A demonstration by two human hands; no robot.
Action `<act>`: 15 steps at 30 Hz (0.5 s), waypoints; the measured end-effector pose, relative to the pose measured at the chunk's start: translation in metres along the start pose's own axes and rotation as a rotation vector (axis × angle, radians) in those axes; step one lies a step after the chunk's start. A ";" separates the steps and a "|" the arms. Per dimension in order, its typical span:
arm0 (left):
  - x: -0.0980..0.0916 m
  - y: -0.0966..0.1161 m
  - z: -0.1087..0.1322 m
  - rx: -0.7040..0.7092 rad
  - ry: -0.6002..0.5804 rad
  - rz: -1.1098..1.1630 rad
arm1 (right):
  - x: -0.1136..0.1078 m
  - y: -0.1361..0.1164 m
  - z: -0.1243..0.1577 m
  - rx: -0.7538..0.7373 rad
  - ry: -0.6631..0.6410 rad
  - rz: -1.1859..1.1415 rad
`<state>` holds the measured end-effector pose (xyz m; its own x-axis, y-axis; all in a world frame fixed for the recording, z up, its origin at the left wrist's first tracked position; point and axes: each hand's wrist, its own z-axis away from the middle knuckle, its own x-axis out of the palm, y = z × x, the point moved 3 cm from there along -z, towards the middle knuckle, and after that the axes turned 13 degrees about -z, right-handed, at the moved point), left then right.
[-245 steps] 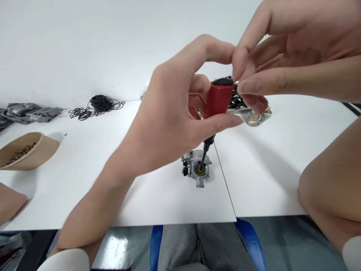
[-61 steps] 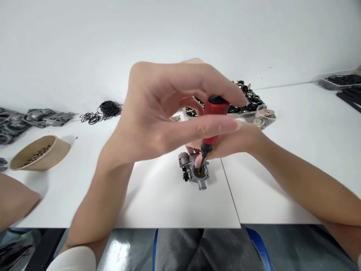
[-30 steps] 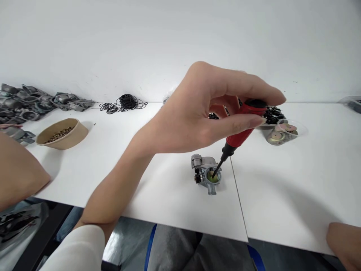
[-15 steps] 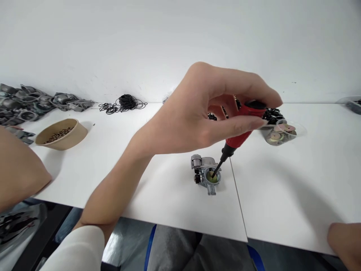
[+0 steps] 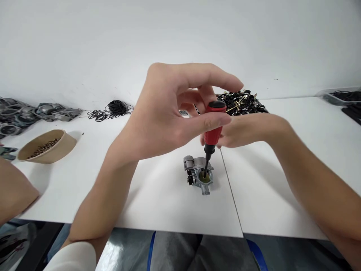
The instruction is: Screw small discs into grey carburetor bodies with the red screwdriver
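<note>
A red-and-black screwdriver (image 5: 213, 134) stands nearly upright, its tip in the round bore of a small metal carburetor (image 5: 199, 170) that lies on the table. A brass-coloured disc (image 5: 205, 177) shows inside that bore, at the tip. My left hand (image 5: 180, 109) is around the top of the handle, thumb in front, index finger lifted off to the right. My right hand (image 5: 245, 130) is just behind the handle, at its right side. Its fingers are mostly hidden by the handle and my left thumb, so whether it touches the screwdriver cannot be made out.
A tan bowl of small brass-coloured parts (image 5: 66, 143) stands at left, near grey metal castings (image 5: 47, 109). Black rubber rings (image 5: 117, 108) lie by the wall. Behind my hands is a pile of black and brass parts (image 5: 245, 102). Another person's arm (image 5: 15, 188) enters at left.
My right hand has come in from the lower right to beside the screwdriver handle. The screwdriver has gone from leaning right to nearly upright. The view has shifted slightly.
</note>
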<state>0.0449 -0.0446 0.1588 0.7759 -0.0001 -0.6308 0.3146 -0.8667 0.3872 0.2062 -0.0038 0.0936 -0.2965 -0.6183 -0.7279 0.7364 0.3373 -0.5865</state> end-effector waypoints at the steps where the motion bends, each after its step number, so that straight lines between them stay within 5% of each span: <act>1: 0.000 0.000 0.000 -0.003 -0.007 0.006 | 0.008 -0.004 -0.004 -0.032 -0.062 0.018; 10: 0.010 -0.001 0.001 -0.035 0.024 0.077 | 0.033 -0.015 -0.012 -0.122 -0.265 -0.123; 15: 0.014 -0.005 0.001 0.048 -0.143 0.379 | 0.032 -0.012 -0.016 -0.115 -0.255 -0.012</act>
<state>0.0535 -0.0406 0.1480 0.7471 -0.3908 -0.5377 -0.0080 -0.8141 0.5807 0.1781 -0.0162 0.0712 -0.1316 -0.7761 -0.6167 0.6559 0.3983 -0.6412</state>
